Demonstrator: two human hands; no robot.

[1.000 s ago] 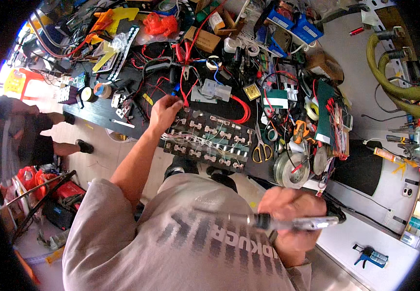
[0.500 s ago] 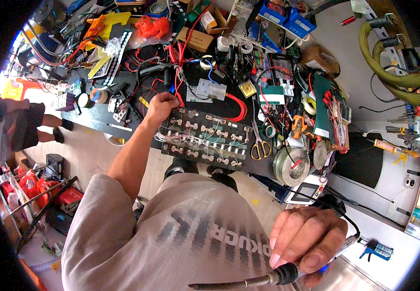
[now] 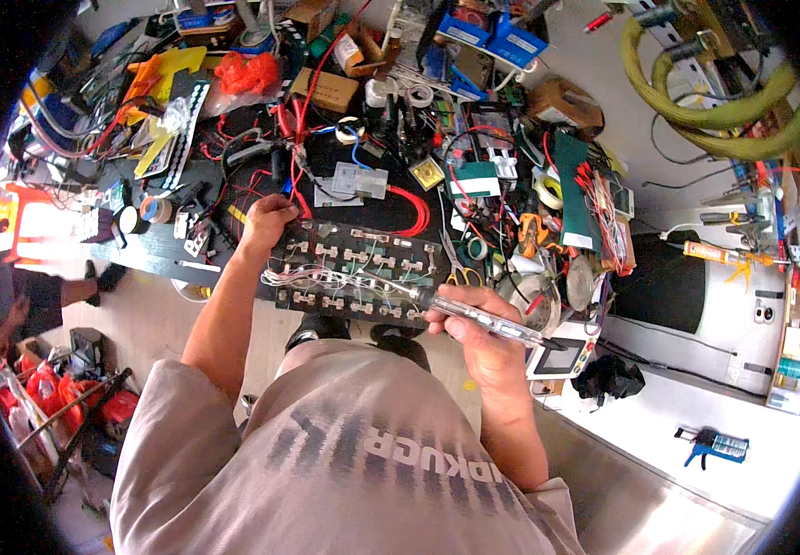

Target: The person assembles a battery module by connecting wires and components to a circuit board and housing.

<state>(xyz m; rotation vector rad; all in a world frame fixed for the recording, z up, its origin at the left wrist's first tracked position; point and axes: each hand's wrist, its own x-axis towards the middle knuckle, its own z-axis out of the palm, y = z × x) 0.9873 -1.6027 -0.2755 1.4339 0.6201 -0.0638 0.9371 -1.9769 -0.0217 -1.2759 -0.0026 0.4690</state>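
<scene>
My right hand [image 3: 488, 347] grips a soldering iron [image 3: 497, 323] by its clear handle, and its metal shaft points left over a dark board [image 3: 343, 308]. Rows of small metal terminals [image 3: 361, 256] cover that board. Thin white wires [image 3: 300, 276] run in a bundle across its middle. Whether the iron's tip touches anything is too small to tell. At the board's far left corner is my left hand [image 3: 270, 220], fingers pinched together beside the end of a thick red wire [image 3: 304, 203]; what they hold is hidden.
Beyond the board lie a red wire coil [image 3: 411, 213], a cardboard box [image 3: 326, 90] and tangled leads. Scissors [image 3: 460, 268], a wire spool [image 3: 534, 298] and a screen device [image 3: 562, 351] stand at the right. Another person's legs [image 3: 76, 285] show at the left.
My right hand has swung from low near my body up to the board with the soldering iron, whose tip now points over it. The view has shifted; my left hand keeps its place by the board's corner.
</scene>
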